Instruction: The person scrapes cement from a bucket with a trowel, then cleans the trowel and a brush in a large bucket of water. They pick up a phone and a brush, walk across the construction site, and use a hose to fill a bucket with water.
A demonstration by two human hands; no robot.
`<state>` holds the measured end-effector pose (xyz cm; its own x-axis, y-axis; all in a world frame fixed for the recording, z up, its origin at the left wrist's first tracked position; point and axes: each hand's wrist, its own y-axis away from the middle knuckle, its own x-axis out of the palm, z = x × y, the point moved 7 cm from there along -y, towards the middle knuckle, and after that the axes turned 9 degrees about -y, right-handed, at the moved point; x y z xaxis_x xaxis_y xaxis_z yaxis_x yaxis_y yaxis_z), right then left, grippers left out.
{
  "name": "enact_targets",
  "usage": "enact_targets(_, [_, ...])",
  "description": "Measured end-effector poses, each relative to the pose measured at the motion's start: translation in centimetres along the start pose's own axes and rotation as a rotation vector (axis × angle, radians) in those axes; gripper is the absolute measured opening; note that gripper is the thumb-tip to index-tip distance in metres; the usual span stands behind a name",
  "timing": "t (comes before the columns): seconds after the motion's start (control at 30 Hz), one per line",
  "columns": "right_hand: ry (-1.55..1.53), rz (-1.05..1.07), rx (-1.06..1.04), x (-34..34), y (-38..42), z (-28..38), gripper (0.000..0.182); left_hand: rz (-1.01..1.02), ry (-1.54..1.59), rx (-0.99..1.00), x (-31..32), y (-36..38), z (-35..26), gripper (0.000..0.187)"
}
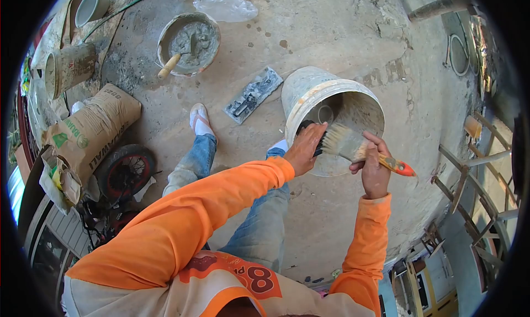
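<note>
The right hand (376, 170) grasped a broad brush (353, 144) by its handle, and the left hand (305, 148) gripped a dark object (319, 146) beside the bristles, both at the mouth of a tilted bucket (298, 90). Near the bucket lay a flat, mortar-smeared float (253, 94); farther off, a wooden-handled tool (169, 66) stood in a basin (163, 45) of wet grey mix (207, 45).

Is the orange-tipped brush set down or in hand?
In hand: the right hand grips the brush by its handle, bristles pointing toward the left hand.

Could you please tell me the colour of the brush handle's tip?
The brush handle's tip is orange-red, showing best in the head view.
</note>
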<state>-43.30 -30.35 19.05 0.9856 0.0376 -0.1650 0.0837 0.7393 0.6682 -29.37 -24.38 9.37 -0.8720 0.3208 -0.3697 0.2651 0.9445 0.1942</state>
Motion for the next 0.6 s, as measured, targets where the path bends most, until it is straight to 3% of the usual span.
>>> enact_targets(0.07, [0.097, -0.09, -0.098, -2.9, -2.1, -3.6, 0.025, 0.016, -0.017, 0.047, 0.3, 0.7, -0.1, 0.089])
enact_targets(0.13, [0.361, -0.294, -0.381, -5.8, -3.1, -2.3, 0.022, 0.014, -0.051, 0.094, 0.3, 0.7, -0.6, 0.088])
enact_targets(0.17, [0.347, -0.28, -0.383, -6.1, -3.1, -1.3, 0.022, 0.059, -0.063, 0.115, 0.4, 0.8, -1.0, 0.088])
enact_targets(0.23, [-0.336, -0.167, -0.058, -6.4, -2.6, -1.6, 0.025, 0.104, -0.087, 0.101, 1.0, 1.7, -1.7, 0.087])
enact_targets(0.27, [-0.364, -0.004, -0.024, -5.2, -2.1, -1.8, 0.029, 0.081, 0.103, 0.067, 0.8, 1.3, -1.8, 0.087])
enact_targets(0.3, [-0.375, 0.029, -0.032, -5.1, -2.4, -2.8, 0.029, 0.044, 0.286, 0.038, -0.3, 0.6, -2.3, 0.087])
enact_targets(0.37, [-0.101, -0.156, 0.114, -7.1, -3.7, -7.1, 0.028, 0.04, 0.331, -0.01, -1.8, 0.7, -4.5, 0.083])
enact_targets(0.43, [-0.385, -0.246, 0.119, -8.6, -4.0, -7.5, 0.025, 0.017, 0.734, -0.169, -2.4, 0.8, -4.8, 0.077])
enact_targets(0.57, [-0.724, 0.05, 0.315, -4.9, -2.4, -7.4, 0.022, -0.031, 0.863, -0.289, -4.2, 1.0, -4.3, 0.072])
enact_targets(0.6, [-0.315, 0.009, 0.257, -6.3, -3.4, -8.5, 0.024, -0.071, 0.874, -0.275, -5.7, 1.4, -4.4, 0.071])
